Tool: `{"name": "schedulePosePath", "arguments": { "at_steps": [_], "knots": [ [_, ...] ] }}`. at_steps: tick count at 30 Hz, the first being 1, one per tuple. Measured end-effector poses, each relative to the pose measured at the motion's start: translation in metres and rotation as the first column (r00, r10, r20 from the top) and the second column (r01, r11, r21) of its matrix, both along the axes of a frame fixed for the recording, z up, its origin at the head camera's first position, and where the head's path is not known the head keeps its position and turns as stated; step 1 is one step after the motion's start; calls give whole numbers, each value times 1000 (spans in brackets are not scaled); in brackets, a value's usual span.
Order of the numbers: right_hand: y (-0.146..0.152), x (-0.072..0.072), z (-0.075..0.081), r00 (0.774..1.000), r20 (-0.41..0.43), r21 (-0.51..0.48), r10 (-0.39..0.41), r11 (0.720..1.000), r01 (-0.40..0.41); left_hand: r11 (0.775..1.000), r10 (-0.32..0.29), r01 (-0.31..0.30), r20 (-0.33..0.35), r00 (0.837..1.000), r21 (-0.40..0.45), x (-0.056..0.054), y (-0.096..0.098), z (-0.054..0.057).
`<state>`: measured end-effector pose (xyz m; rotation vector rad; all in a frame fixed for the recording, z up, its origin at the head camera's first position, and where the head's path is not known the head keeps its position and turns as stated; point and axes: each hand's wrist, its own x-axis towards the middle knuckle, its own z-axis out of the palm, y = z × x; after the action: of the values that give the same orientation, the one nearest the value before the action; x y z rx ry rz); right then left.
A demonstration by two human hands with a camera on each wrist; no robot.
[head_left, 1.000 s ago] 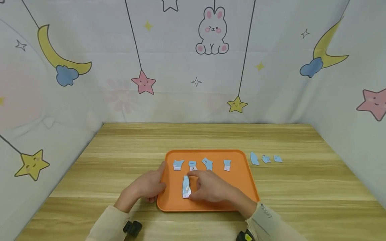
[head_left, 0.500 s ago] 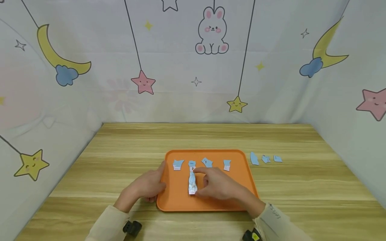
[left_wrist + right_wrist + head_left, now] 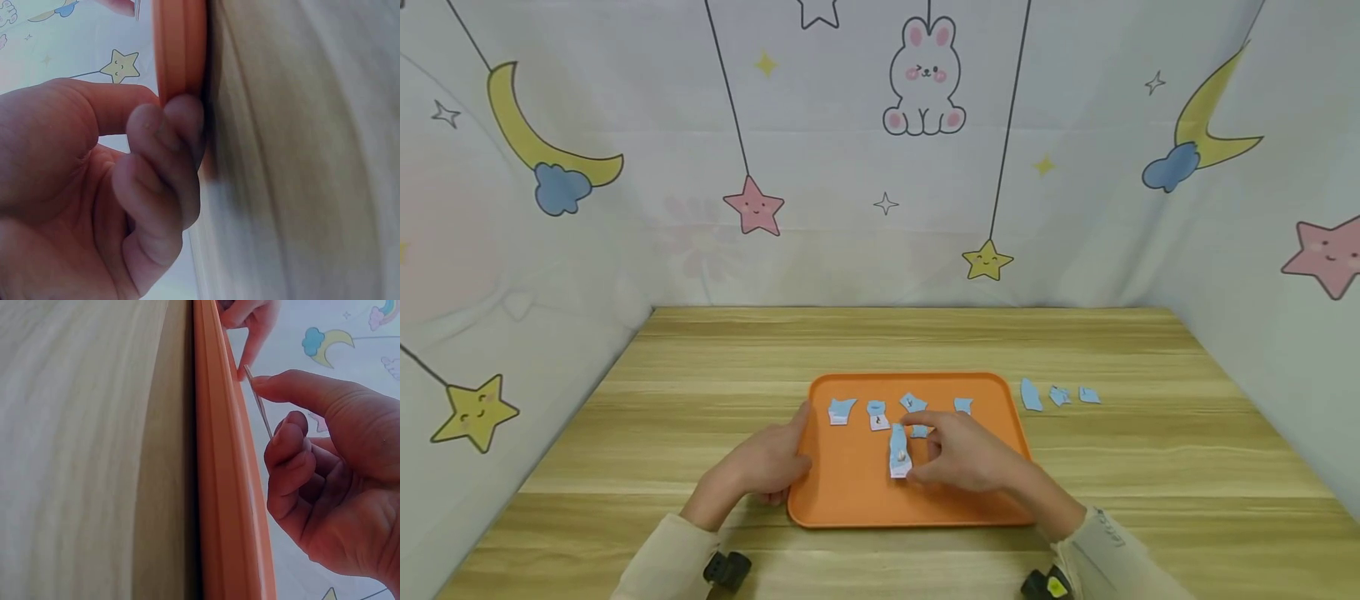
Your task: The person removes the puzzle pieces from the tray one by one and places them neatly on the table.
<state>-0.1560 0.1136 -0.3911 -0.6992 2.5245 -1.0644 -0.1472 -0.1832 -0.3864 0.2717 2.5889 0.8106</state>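
My right hand (image 3: 966,454) pinches a long, narrow puzzle piece (image 3: 898,454) between thumb and fingers. The piece is light blue with a pale pink end, and it is over the middle of the orange tray (image 3: 838,492). In the right wrist view the puzzle piece (image 3: 259,403) appears edge-on as a thin card, tilted above the tray's rim. My left hand (image 3: 775,458) grips the tray's left edge, its index finger stretched along the rim. The left wrist view shows the thumb and curled fingers (image 3: 153,200) at that rim.
Several blue-and-pink pieces line the tray's far side, including one at the left (image 3: 841,411) and a neighbour (image 3: 877,415); my right hand partly covers others. Three more, such as a slim blue piece (image 3: 1031,395), lie on the wooden table (image 3: 1150,450) right of the tray.
My right hand has carried the long puzzle piece rightward and slightly away from me across the tray, past the second piece in the far row. My left hand stays on the tray edge.
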Motion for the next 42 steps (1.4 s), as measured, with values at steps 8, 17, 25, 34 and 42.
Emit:
{"name": "schedulePosePath", "arguments": {
  "at_steps": [8,17,25,34,42],
  "knots": [
    [17,-2,-3,1000,-18,-20,3,1000,-3,1000,-8,8,-13,1000,1,1,1,1],
    [30,-4,-4,1000,8,-37,9,999,-9,1000,-7,7,-14,1000,-2,1,1,0],
    [44,-6,-2,1000,23,-37,3,999,-2,1000,-6,6,-15,1000,-7,1,0,1],
    [62,-9,-1,999,44,-50,10,999,-8,1000,7,-7,-4,1000,-14,0,2,-1],
    [76,-11,0,998,56,-53,-4,999,7,1000,-12,12,-12,1000,0,0,1,-2]
  ]
}}
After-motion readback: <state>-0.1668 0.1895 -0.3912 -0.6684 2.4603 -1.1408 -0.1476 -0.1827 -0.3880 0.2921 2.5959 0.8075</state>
